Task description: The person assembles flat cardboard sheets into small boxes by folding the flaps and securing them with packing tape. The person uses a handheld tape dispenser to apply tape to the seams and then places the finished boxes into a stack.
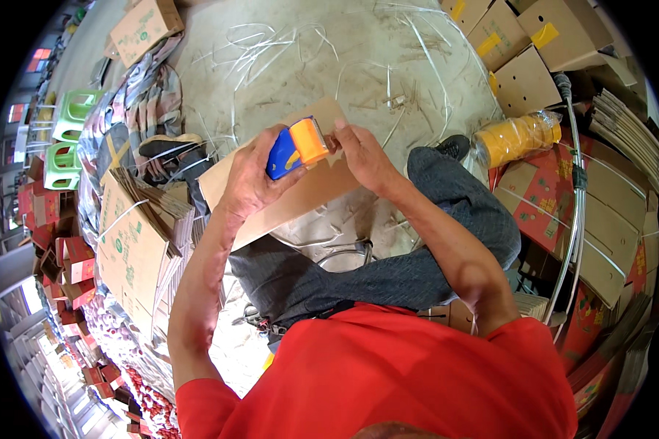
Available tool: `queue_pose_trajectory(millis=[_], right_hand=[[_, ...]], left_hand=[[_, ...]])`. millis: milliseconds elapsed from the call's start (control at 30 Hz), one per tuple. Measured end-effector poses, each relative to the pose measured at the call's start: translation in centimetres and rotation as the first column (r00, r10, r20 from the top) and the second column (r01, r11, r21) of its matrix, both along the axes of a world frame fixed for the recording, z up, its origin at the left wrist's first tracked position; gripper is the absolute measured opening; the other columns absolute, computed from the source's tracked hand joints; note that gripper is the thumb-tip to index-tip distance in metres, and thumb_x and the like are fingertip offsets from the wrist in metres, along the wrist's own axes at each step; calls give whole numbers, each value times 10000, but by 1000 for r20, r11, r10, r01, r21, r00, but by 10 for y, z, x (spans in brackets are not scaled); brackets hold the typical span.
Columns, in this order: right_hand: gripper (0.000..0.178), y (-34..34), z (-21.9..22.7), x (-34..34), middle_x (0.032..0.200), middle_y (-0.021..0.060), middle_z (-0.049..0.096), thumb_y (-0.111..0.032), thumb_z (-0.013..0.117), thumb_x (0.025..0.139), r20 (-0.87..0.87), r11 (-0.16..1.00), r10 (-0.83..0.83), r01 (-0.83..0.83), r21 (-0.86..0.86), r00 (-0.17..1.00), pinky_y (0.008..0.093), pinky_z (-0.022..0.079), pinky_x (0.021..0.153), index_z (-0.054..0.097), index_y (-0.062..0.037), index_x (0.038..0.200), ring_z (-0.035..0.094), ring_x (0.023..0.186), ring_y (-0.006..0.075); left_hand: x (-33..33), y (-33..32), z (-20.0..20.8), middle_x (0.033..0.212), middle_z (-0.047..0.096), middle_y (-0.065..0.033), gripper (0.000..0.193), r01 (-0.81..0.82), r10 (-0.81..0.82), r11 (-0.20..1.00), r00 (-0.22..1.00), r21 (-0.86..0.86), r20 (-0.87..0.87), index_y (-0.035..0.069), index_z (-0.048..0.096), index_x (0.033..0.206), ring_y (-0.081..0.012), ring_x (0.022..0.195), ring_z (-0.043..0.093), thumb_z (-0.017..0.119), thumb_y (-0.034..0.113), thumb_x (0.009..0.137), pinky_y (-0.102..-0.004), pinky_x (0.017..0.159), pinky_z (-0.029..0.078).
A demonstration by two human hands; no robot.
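A red shirt (388, 366) is being worn nearest the camera, and dark jeans (461, 197) are being shown below it, with the legs bent over the pale floor (285, 84). A brown sheet of cardboard (252, 208) is being supported over the legs, under the hands. To the right, a wrapped pack of yellow tape rolls (516, 139) is being left beside a shoe (454, 146). The left hand (252, 178) is being closed around a blue-and-orange tape dispenser (284, 155), which is being held just above the cardboard. The right hand (366, 157) is being held with fingers drawn together beside the dispenser's orange end; whether anything is being pinched cannot be told. Tape handling is apparently being carried out; a firm dispenser grip and careful fingertip control are seemingly being called for.
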State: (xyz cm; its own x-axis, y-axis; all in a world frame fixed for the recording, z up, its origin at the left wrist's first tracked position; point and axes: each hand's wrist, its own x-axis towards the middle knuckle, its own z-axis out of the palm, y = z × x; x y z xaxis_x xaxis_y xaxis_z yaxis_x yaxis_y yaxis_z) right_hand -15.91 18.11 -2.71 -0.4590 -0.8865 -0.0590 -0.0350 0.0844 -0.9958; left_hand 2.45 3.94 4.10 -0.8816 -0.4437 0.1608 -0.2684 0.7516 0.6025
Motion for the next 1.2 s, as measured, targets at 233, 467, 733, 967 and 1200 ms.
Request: queue_pose_trajectory(millis=[233, 467, 733, 967, 1200], right_hand=[[551, -2, 9, 1, 831, 17, 592, -469, 424, 1124, 96, 995, 85, -90, 51, 992, 331, 470, 783, 666, -3, 954, 527, 845, 130], [467, -2, 23, 9, 900, -33, 629, -380, 449, 1136, 237, 993, 79, -54, -107, 968, 280, 485, 765, 698, 15, 1138, 549, 845, 68], [356, -7, -8, 6, 817, -83, 549, -340, 520, 1115, 382, 991, 66, -18, -129, 922, 234, 407, 628, 689, -67, 960, 474, 742, 17], [253, -5, -27, -10, 807, -14, 647, -176, 559, 1073, -118, 998, -54, 48, -49, 992, 323, 483, 686, 700, 5, 966, 563, 740, 94], [253, 12, -54, -82, 783, -12, 561, -215, 586, 1051, -290, 994, -110, 109, -20, 951, 317, 453, 700, 645, -24, 895, 526, 777, 119]], left_hand=[[-3, 5, 9, 1072, 720, -213, 630, 2, -3, 1000, 1000, 8, 13, 72, 561, 1331, -430, 944, 728, 883, 264, 824, -448, 810, 592], [-5, 7, 15, 1085, 718, -225, 621, 18, -19, 999, 1000, 47, 15, 64, 560, 1326, -453, 959, 719, 876, 267, 831, -464, 805, 590], [-9, 7, 16, 1103, 714, -243, 653, 20, -20, 1000, 999, 3, 51, 55, 547, 1352, -458, 963, 714, 873, 271, 829, -474, 803, 587], [-13, 3, 6, 1026, 640, -189, 902, 133, -107, 975, 983, -178, 149, 247, 430, 1611, -417, 812, 685, 856, 267, 816, -479, 730, 574], [-12, 4, 18, 966, 600, -167, 851, 233, -164, 934, 953, -272, 256, 321, 447, 1606, -380, 735, 669, 827, 294, 845, -467, 693, 573]])
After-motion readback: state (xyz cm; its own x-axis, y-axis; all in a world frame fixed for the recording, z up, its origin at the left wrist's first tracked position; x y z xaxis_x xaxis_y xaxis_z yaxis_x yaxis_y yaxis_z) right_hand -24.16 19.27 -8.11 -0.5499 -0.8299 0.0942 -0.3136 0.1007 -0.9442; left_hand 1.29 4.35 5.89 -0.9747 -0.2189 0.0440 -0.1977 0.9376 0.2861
